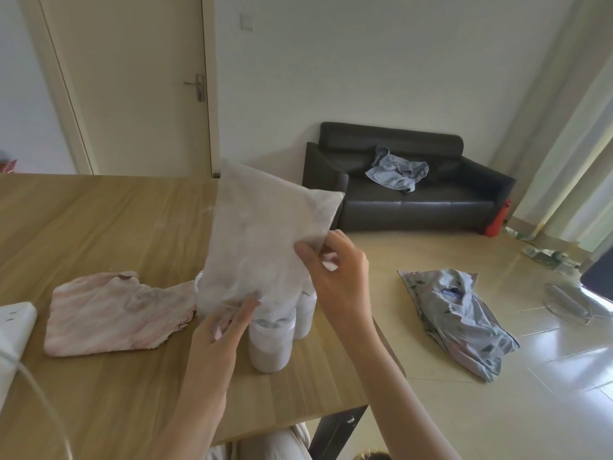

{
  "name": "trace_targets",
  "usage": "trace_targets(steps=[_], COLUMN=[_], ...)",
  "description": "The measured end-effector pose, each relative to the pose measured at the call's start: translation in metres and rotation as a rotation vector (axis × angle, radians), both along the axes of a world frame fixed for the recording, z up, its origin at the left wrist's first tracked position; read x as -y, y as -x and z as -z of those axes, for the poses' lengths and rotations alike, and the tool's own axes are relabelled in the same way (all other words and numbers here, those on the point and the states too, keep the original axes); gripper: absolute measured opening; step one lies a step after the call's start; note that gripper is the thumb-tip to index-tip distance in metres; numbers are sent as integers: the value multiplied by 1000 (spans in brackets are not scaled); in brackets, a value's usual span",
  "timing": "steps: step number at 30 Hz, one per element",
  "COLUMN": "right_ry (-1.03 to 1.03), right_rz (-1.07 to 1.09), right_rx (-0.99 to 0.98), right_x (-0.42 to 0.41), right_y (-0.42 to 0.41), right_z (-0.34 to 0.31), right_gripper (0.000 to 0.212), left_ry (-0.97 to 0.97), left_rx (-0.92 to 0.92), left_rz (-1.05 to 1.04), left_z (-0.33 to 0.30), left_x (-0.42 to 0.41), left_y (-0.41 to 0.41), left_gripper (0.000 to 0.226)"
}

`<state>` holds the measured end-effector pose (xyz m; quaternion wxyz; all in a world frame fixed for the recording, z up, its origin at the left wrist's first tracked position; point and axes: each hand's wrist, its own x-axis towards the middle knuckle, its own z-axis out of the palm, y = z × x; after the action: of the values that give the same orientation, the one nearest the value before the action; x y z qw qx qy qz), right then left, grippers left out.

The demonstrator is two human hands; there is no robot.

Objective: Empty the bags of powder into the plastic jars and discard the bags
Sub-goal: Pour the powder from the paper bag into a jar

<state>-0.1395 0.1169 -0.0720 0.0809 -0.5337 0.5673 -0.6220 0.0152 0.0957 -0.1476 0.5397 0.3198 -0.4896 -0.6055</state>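
Bag (265,234) is upended over the jars (272,340) near the table's (99,210) right edge; our left hand (225,327) pinches its mouth, right hand (335,270) pinches its side; risk: the mouth drifts off the rim, so powder spills; a nudged jar could tip off the edge.

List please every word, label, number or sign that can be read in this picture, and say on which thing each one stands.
None can be read.
Bag, held by the left hand and the right hand: cloudy plastic, no print visible.
Jars: no label visible.
Pink cloth: stripes only, no words.
Power strip: slots only, no marking legible.
Patterned bag on the floor: leaf print; the blue patch is too blurred to read.
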Motion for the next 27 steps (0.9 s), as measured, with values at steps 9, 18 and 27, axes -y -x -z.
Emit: trace_targets(steps=[9,18,27], right_ry=[-75,3,12], right_rz=[-62,-9,28], right_rx=[-21,1,32], right_x=[4,4,6], right_y=[1,4,5], right_z=[-4,-5,-4], right_gripper=[25,19,19], left_ry=[-12,18,60], left_rx=[-11,48,76], left_rz=[10,2,-28], left_z=[0,1,0], left_x=[0,4,5], left_y=[-1,-3,-3], left_gripper=[27,25,27])
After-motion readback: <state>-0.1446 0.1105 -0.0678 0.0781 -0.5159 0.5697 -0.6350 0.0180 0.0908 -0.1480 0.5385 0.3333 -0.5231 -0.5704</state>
